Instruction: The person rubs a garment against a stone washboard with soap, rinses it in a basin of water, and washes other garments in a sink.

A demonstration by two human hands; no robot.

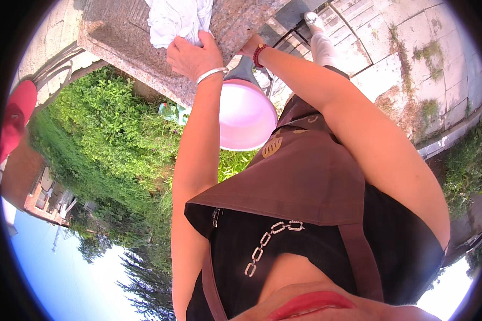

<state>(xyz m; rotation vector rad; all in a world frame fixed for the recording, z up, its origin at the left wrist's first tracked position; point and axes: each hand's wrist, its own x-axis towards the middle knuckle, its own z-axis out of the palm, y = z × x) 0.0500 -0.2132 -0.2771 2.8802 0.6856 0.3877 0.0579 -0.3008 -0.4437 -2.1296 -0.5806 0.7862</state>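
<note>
A bunched white cloth lies on a speckled stone trough. My left hand, with a silver bangle at its wrist, has its fingers closed on the near end of the cloth. At the right edge of the stone is my right hand, below which a dark red bead bracelet circles the wrist. Its fingers are mostly hidden, and I cannot tell whether it grips the edge. A pink basin sits lower down, beyond the stone's near side, partly covered by my left forearm.
Leafy green plants grow beside the trough, with a green-and-white item among them. Pale paving stretches to the right, where a leg ends in a silvery shoe. A red object stands at the far left.
</note>
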